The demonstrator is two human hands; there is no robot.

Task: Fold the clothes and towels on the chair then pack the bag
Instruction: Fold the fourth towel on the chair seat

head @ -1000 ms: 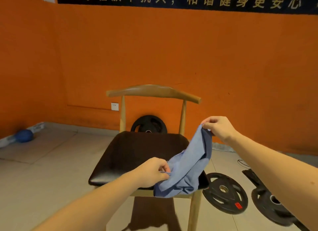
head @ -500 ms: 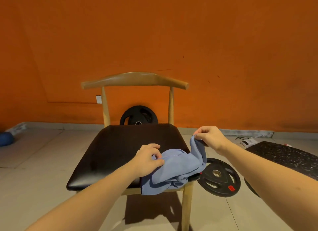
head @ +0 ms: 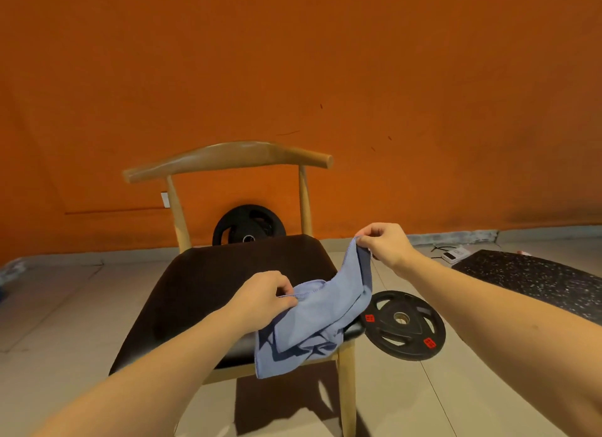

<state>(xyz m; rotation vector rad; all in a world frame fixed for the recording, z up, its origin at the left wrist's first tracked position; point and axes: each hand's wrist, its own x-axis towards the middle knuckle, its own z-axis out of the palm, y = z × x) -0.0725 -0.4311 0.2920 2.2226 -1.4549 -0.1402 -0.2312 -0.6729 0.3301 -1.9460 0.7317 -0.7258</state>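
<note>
A blue towel (head: pixel 321 319) hangs bunched over the front right corner of a wooden chair (head: pixel 228 158) with a dark padded seat (head: pixel 208 286). My left hand (head: pixel 264 298) pinches the towel's stitched edge above the seat. My right hand (head: pixel 382 242) pinches another corner, raised off the chair's right side. The cloth sags between both hands and its lower folds drape past the seat's front edge. No bag is in view.
A black weight plate (head: pixel 405 326) lies on the tiled floor right of the chair; another plate (head: pixel 249 223) leans against the orange wall behind it. A dark speckled mat (head: pixel 534 278) and a small white device (head: pixel 454 256) lie at the right.
My right hand lowered the towel corner, then lifted it slightly. The view tilted down and shifted, so the wall banner left the frame. My left hand keeps its pinch.
</note>
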